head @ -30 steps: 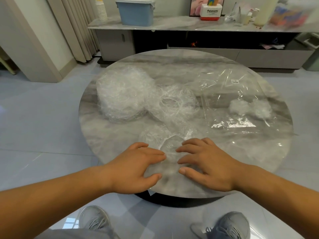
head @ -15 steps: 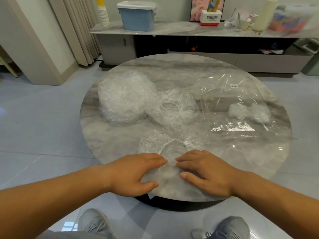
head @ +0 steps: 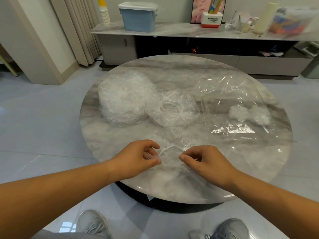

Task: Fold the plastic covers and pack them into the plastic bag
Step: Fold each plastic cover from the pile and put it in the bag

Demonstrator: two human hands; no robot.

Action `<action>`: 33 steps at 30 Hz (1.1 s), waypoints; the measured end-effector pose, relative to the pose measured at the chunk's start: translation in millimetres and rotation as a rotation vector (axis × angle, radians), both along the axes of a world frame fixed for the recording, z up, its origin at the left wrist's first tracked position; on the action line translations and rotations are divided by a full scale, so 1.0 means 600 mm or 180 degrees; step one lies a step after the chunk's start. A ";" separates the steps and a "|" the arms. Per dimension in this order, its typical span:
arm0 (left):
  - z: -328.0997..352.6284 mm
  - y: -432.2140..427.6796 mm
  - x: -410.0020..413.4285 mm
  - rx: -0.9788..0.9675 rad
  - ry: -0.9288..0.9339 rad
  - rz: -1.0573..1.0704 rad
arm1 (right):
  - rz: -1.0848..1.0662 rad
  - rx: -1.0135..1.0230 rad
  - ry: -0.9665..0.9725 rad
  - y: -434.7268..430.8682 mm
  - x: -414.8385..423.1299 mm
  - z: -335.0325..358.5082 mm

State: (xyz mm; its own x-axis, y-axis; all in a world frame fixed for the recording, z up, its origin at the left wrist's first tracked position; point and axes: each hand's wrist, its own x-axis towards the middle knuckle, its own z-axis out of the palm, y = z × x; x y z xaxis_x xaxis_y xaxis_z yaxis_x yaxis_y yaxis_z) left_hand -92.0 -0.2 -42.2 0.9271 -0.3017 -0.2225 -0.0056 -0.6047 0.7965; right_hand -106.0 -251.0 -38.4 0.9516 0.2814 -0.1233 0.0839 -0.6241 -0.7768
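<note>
Your left hand (head: 136,157) and right hand (head: 207,161) each pinch an edge of the clear plastic cover (head: 170,153). It lies stretched between them, running side to side. The plastic bag (head: 224,100) lies beyond your right hand, the nearer one.

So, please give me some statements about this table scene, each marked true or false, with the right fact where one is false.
1. The left hand and the right hand both pinch one plastic cover near the front edge of the round table. True.
2. The plastic bag lies on the left side of the table. False: it lies on the right; the stack of covers is on the left.
3. White crumpled bundles show through the plastic bag. True.
4. The blue box stands on the round table. False: it stands on the sideboard behind it.
</note>
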 end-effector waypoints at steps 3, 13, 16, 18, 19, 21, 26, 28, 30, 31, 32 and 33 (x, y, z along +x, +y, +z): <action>0.002 -0.005 0.007 -0.0104 0.0058 0.0185 | -0.0142 0.0098 0.0118 0.006 0.007 -0.005; -0.010 -0.007 0.026 -0.0130 -0.0006 0.0262 | -0.0050 0.0082 0.0255 0.019 0.016 -0.017; -0.012 -0.005 0.027 -0.0079 -0.0098 0.0241 | 0.0087 0.0214 0.0367 0.017 0.019 -0.016; -0.014 -0.003 0.027 0.0005 -0.0151 0.0207 | 0.0186 0.0100 0.0406 0.016 0.019 -0.017; -0.015 -0.002 0.026 0.0048 -0.0166 0.0188 | 0.0214 0.0075 0.0436 0.016 0.019 -0.018; -0.017 -0.001 0.026 0.0098 -0.0170 0.0159 | 0.0222 0.0075 0.0449 0.017 0.020 -0.020; -0.021 0.001 0.026 0.0172 -0.0153 0.0148 | 0.0034 0.0104 0.0445 0.015 0.028 -0.017; -0.021 0.001 0.025 0.0173 -0.0122 0.0140 | 0.0000 0.0100 0.0431 0.015 0.030 -0.019; -0.021 0.001 0.024 0.0238 -0.0123 0.0130 | -0.0011 0.0098 0.0449 0.014 0.031 -0.022; -0.021 0.001 0.024 0.0305 -0.0137 0.0119 | -0.0008 0.0075 0.0457 0.013 0.032 -0.024; -0.021 0.002 0.024 0.0379 -0.0157 0.0108 | 0.0002 0.0040 0.0466 0.011 0.033 -0.027; -0.021 0.002 0.024 0.0449 -0.0184 0.0102 | 0.0018 -0.0011 0.0466 0.010 0.034 -0.029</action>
State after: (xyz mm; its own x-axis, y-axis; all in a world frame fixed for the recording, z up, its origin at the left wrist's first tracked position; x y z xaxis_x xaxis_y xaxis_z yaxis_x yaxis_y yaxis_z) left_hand -77.5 1.1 -54.7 0.9482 -0.2414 -0.2067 -0.0279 -0.7111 0.7025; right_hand -85.9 -245.0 -56.0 0.9218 0.2860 -0.2617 -0.0267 -0.6266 -0.7789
